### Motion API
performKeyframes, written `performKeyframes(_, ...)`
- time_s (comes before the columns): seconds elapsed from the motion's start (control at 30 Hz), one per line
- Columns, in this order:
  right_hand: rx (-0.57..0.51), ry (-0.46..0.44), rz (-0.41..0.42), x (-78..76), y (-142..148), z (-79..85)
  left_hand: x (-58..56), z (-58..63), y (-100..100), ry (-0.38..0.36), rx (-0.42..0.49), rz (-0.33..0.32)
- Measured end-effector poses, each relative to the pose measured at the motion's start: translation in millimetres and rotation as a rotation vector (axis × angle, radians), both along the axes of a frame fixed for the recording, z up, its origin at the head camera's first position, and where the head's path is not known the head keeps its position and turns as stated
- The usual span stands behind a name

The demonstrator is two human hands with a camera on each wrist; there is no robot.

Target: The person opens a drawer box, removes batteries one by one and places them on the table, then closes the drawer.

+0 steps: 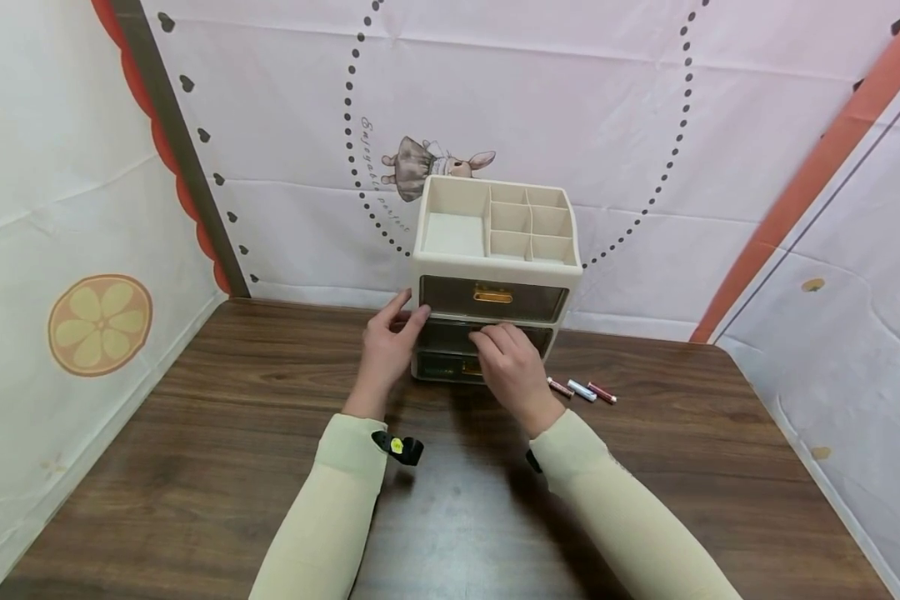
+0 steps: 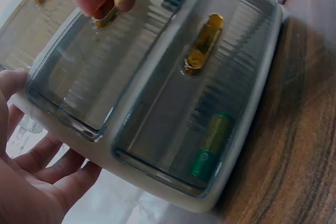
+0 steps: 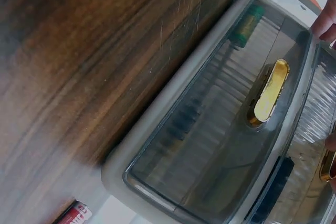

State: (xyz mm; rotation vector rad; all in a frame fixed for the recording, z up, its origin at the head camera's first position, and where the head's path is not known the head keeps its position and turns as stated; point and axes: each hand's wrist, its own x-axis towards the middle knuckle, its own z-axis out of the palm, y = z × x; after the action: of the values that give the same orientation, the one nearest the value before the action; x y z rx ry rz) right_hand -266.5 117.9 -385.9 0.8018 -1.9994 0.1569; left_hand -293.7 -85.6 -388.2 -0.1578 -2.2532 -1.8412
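A cream desktop drawer organizer (image 1: pixel 498 267) with three smoky see-through drawers stands on the table. My left hand (image 1: pixel 387 346) rests against its left side, the thumb at the front edge and the fingers along the side wall. My right hand (image 1: pixel 512 367) pinches the gold handle (image 2: pixel 106 17) of the middle drawer (image 2: pixel 86 72) between thumb and fingers. The top drawer's gold handle (image 1: pixel 492 295) is untouched. Inside the bottom drawer (image 3: pixel 210 124), a green battery (image 2: pixel 211 145) shows through the front near the left end.
Three small batteries lie right of the organizer: a red one (image 1: pixel 560 387), a white-and-blue one (image 1: pixel 582 391) and another red one (image 1: pixel 602 393). Compartments (image 1: pixel 508 218) divide the organizer's top. Behind the brown wooden table (image 1: pixel 270 400) hangs a patterned cloth (image 1: pixel 292 133).
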Motion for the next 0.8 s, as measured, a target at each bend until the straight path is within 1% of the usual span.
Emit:
performKeyframes(0.17, 0.005, 0.008, 0.032, 10.7, 3, -1.6, -0.5, 1.3, 0, -0.030, 0.044, -0.014)
performKeyframes(0.37, 0.011, 0.006, 0.072, 26.5, 5, -4.8, -0.6, -1.1, -1, -0.052, 0.062, -0.024)
performKeyframes(0.6, 0.010, 0.048, 0.107, 42.9, 8, -6.7, -1.7, -2.2, 0, -0.031, 0.044, -0.023)
performKeyframes(0.8, -0.008, 0.092, 0.166, 55.9, 9, -4.9, -2.2, -1.4, 0, -0.025, 0.048, -0.026)
